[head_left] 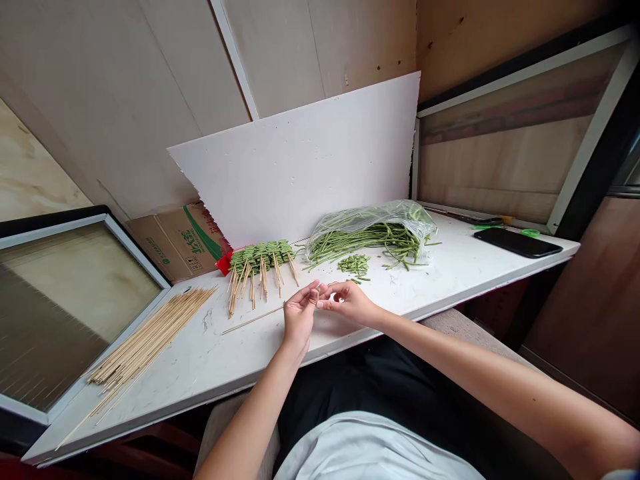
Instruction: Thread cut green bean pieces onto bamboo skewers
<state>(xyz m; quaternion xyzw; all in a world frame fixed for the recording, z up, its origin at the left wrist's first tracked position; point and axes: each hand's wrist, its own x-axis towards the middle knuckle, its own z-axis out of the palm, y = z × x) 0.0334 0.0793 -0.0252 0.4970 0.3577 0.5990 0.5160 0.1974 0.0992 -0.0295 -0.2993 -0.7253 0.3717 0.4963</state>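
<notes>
My left hand (299, 315) is closed on a thin bamboo skewer (253, 321), which sticks out to the left, low over the white table. At its fingertips my right hand (353, 303) meets it, thumb and forefinger pinched. A bit of green bean (319, 291) shows between the two hands, partly hidden by the fingers. Just beyond them lies a small heap of cut bean pieces (354, 264). Behind that, a clear plastic bag (395, 212) holds long green beans (357, 238). Finished-looking bean skewers (263, 257) are stacked to the left, their bare sticks toward me.
Many loose bamboo skewers (150, 333) lie at the table's left. A cardboard box (183, 240) and a white foam board (305, 167) stand at the back. A black phone (517, 242) and a green-handled item (530, 233) rest on the right. Framed glass panels flank the table (200, 363).
</notes>
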